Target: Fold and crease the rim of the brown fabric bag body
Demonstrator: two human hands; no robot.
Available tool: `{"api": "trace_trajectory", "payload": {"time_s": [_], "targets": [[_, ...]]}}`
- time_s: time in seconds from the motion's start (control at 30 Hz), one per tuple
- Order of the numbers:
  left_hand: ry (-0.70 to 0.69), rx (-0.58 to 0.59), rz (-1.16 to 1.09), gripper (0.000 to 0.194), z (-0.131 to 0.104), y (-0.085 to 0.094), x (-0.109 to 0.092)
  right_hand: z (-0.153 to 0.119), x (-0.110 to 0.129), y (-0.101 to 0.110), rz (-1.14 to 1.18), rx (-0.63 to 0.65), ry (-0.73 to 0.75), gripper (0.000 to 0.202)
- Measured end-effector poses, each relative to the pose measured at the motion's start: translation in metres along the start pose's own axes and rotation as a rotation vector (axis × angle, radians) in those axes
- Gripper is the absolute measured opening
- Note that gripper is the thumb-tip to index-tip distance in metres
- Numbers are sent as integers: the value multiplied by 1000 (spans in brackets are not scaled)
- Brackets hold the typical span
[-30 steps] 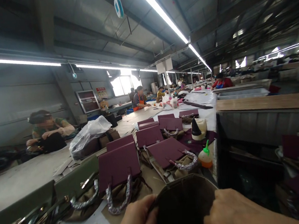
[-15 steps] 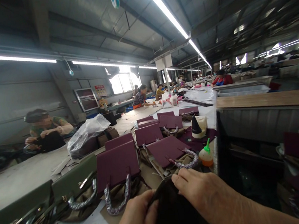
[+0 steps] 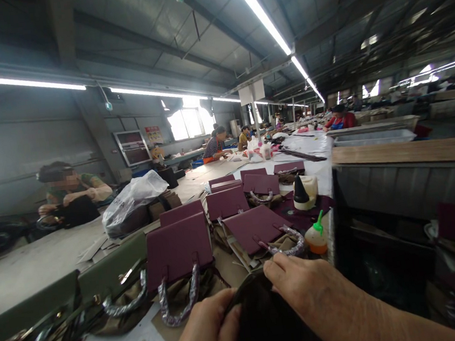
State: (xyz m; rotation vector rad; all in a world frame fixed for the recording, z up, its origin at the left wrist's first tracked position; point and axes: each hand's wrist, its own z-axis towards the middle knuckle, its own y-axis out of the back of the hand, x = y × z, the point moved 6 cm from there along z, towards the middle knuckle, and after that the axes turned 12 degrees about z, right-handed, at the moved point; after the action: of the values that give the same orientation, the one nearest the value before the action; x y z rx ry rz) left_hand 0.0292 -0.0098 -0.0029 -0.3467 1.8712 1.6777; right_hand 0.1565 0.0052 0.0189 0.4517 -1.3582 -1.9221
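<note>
A dark piece of material [image 3: 267, 318] fills the bottom centre, held between both hands. My left hand [image 3: 211, 327] pinches its left edge between thumb and fingers. On the upper right edge, my right hand [image 3: 308, 286] grips it with bent fingers. Just beyond the hands lies a purple bag flap [image 3: 255, 227] with a plastic-wrapped handle [image 3: 292, 245]. Another purple bag [image 3: 179, 249] stands left of it, its wrapped handle hanging toward my left hand. The lower part of the dark material is cut off by the frame.
Green bags [image 3: 113, 266] lie at the left. A squeeze bottle with green nozzle [image 3: 316, 237] and a black-capped container [image 3: 305, 195] stand near the table's right edge. A plastic bag [image 3: 133, 205] lies in front of a person [image 3: 70, 189] at the far left. Grey bins [image 3: 396, 188] line the right.
The view has shifted slightly. My right hand sits a touch further right in the picture; both hands keep their hold on the dark material.
</note>
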Motion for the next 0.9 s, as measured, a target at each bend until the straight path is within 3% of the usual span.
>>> {"api": "trace_trajectory", "payload": {"time_s": [0.37, 0.63, 0.9], "targets": [[18, 30, -35, 31, 4, -2, 10, 14, 3, 4, -87, 119, -117, 19], [41, -2, -83, 30, 4, 2, 14, 8, 16, 3, -6, 31, 137, 14], [29, -17, -122, 28, 3, 4, 12, 11, 10, 2, 90, 56, 0, 14]]}}
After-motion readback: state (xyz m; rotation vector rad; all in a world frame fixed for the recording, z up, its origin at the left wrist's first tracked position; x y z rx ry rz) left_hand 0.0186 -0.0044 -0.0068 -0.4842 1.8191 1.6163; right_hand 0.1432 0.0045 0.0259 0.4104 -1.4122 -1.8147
